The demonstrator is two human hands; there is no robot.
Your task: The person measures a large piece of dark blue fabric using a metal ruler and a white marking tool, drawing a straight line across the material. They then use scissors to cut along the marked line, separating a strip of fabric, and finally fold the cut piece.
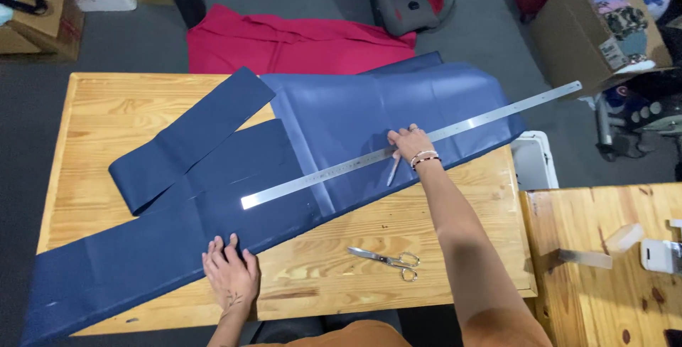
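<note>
A long piece of dark blue fabric (341,127) lies across the wooden table (106,105), from the lower left of the frame to the upper right. A long metal ruler (455,130) rests slanted on the fabric, and its far end goes over the table edge at the upper right.

The right hand (410,142) presses on the ruler near the middle of the frame and holds a thin marking tool (393,171), maybe a pencil or chalk pen, with the tip pointing down at the cloth just under the ruler edge. The left hand (231,272) is flat, fingers a little spread, on the lower edge of the fabric near the bottom centre; it holds nothing.

I think the step in hand is marking a straight line along the ruler. The next move seems to need the ruler kept firm while the tip runs along its edge.

Scissors (387,259) lie on bare wood at the lower centre, well apart from both hands.
</note>
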